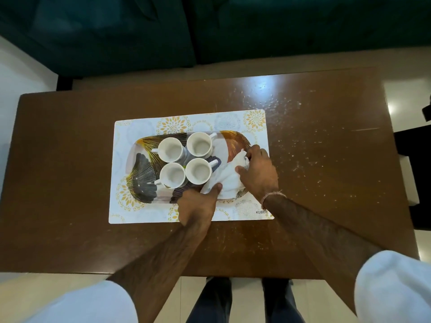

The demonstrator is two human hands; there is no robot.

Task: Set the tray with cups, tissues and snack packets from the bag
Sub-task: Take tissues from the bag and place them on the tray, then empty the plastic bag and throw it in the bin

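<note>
Head view: both hands (197,203) (257,171) pinch crumpled white tissues (227,176) beside four glossy round cups (184,159) on the oval tray (140,180).

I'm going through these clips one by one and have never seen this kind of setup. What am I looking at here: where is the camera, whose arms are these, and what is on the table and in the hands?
There is no machine here: a person works with two bare hands. The single picture comes from a wide-angle camera worn on the head, looking down, so the arms reach in from the bottom edge.

On the brown table lies a patterned placemat, and on it a decorated tray. Four empty white cups stand together on the tray's left part.

Both hands are on a bunch of white tissues at the tray's right end: the left hand presses its near edge with the thumb, and the right hand pinches its far side. No snack packets or bag are in view.
</note>
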